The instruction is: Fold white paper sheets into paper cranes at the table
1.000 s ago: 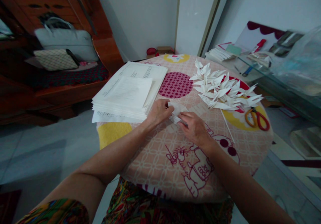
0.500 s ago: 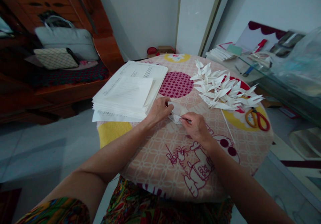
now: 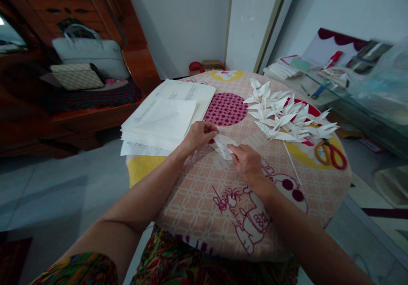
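A small piece of folded white paper (image 3: 224, 145) with print on it lies on the patterned tablecloth (image 3: 197, 200), between my two hands. My left hand (image 3: 200, 137) pinches its left end between thumb and fingers. From the right, my right hand (image 3: 247, 162) grips the paper's other edge, index finger along the top and thumb tucked below. To the left of my left hand is a thick stack of printed paper sheets (image 3: 153, 123), with smaller blank-looking sheets on top. Many pointed folded paper pieces (image 3: 283, 112) lie heaped beyond my right hand.
Scissors (image 3: 330, 154) with orange and red handles lie near the table's right edge, beside a thin white stick (image 3: 292, 163). A glass shelf (image 3: 357, 110) with a plastic bag stands at the right. Bags (image 3: 92, 57) rest on a wooden bench at the left.
My right index finger now lies extended over the top of the folded paper, which looks flatter. My left hand stays at the left end. The view has shifted slightly.
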A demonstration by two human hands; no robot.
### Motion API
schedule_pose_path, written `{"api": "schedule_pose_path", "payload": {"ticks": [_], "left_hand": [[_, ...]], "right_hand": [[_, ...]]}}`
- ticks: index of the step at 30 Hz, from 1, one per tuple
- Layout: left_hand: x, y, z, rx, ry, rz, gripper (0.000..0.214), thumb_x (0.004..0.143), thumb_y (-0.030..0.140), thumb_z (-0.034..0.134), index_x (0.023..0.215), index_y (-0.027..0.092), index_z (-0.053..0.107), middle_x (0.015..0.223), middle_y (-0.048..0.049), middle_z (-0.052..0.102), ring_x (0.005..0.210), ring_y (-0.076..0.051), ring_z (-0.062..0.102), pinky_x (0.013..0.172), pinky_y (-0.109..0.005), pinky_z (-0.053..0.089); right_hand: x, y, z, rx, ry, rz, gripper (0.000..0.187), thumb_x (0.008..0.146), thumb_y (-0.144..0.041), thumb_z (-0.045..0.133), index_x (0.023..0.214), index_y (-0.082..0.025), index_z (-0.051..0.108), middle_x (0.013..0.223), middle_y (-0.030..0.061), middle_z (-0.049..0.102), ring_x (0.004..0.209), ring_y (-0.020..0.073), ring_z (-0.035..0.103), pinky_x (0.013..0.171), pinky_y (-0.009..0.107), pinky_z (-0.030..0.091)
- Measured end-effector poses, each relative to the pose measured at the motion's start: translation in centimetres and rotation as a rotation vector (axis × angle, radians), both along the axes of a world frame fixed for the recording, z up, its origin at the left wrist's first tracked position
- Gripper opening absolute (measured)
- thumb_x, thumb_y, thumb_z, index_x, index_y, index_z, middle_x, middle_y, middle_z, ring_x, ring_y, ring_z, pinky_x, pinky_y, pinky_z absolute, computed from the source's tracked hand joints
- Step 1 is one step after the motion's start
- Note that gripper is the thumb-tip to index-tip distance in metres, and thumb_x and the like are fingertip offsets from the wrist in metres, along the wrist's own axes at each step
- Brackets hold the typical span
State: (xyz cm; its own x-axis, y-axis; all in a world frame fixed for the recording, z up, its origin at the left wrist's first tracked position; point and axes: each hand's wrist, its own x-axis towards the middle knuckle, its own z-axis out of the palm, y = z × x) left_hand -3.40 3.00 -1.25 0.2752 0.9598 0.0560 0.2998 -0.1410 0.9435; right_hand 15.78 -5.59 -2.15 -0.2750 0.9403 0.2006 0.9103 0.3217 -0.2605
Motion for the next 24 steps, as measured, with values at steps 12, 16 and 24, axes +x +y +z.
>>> {"api": "schedule_pose_path", "payload": {"ticks": [12, 16, 24], "left_hand": [[-0.31, 0.50, -0.57, 0.137, 0.200, 0.027, 0.015, 0.075, 0.023, 0.059, 0.077, 0.013, 0.070, 0.059, 0.0001, 0.063, 0.053, -0.010, 0.058, 0.052, -0.019, 0.043], [-0.77, 0.71, -0.63, 0.140, 0.191, -0.088, 0.024, 0.081, 0.035, 0.061, 0.080, 0.013, 0.071, 0.063, -0.0009, 0.064, 0.057, -0.011, 0.058, 0.055, -0.021, 0.043], [-0.60, 0.26, -0.31, 0.196, 0.321, -0.082, 0.021, 0.073, 0.026, 0.067, 0.088, 0.013, 0.074, 0.070, -0.0005, 0.067, 0.063, -0.011, 0.057, 0.059, -0.021, 0.042]], "right_hand": [[-0.92, -0.90, 0.28, 0.012, -0.273, 0.058, 0.030, 0.096, -0.014, 0.047, 0.114, -0.018, 0.071, 0.104, 0.0138, 0.067, 0.096, 0.0257, 0.057, 0.075, 0.033, 0.044], [-0.81, -0.60, 0.22, 0.045, -0.244, 0.067, 0.027, 0.095, -0.013, 0.048, 0.107, -0.020, 0.072, 0.096, 0.0124, 0.067, 0.091, 0.0245, 0.057, 0.071, 0.032, 0.044], [-0.55, -0.44, -0.54, 0.075, -0.200, 0.065, 0.024, 0.095, -0.012, 0.049, 0.100, -0.019, 0.072, 0.095, 0.0128, 0.065, 0.091, 0.0250, 0.054, 0.072, 0.033, 0.044]]}}
